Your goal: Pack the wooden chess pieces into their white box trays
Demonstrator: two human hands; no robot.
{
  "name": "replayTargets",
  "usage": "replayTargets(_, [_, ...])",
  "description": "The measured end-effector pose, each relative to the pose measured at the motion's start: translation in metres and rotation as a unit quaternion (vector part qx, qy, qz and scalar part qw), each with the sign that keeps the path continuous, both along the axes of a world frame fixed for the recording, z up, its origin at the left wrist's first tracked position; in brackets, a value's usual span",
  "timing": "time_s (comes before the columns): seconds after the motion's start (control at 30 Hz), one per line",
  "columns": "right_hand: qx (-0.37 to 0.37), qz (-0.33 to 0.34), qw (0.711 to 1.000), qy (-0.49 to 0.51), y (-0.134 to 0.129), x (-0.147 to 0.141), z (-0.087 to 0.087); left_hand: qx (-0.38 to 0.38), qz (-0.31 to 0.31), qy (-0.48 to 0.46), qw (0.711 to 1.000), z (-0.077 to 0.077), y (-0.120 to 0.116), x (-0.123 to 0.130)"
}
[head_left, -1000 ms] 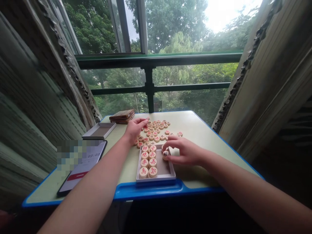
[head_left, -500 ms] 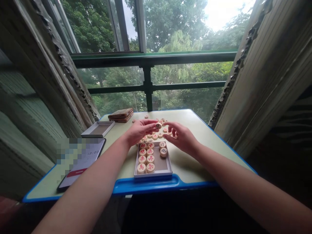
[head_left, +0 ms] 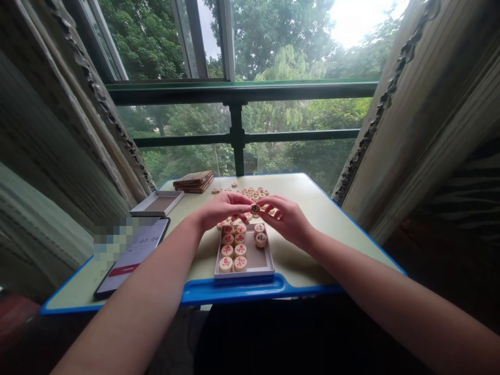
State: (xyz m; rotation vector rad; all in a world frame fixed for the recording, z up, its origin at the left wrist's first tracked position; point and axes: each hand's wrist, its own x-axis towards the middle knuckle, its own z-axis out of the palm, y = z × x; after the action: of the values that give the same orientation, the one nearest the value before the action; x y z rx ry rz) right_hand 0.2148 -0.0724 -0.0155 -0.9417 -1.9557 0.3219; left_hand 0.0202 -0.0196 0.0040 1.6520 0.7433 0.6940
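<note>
Between my two hands is a round wooden piece with a black character (head_left: 255, 209). My left hand (head_left: 224, 208) pinches it from the left, and the fingertips of my right hand (head_left: 283, 214) close on its right side. Just below them lies a shallow white box (head_left: 258, 271). Two columns of red-character pieces (head_left: 240, 249) fill its left part, and two black-character pieces (head_left: 261, 240) sit at its upper right. Beyond and partly behind my hands, several loose pieces (head_left: 262, 192) are scattered on the table.
The pale table (head_left: 312, 208) has a blue rim. On its left are a phone (head_left: 135, 255) with a lit screen, a shallow white tray (head_left: 157, 203) and a folded brown board (head_left: 193, 181). Curtains hang on both sides, before a green-railed window.
My right hand has moved left and its fingers have closed on the piece that my left hand holds. The piece is slightly lower in view.
</note>
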Motion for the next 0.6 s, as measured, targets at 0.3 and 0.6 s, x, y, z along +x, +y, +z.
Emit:
replayTargets(0.3, [0.08, -0.041, 0.993, -0.079, -0.004, 0.001, 0.004, -0.047, -0.023, -0.017, 0.998, 0.002, -0.006, 0.005])
replayTargets(0.6, [-0.105, 0.106, 0.951, -0.27, -0.024, 0.01, 0.025, -0.016, 0.122, -0.107, 0.987, -0.004, 0.01, -0.001])
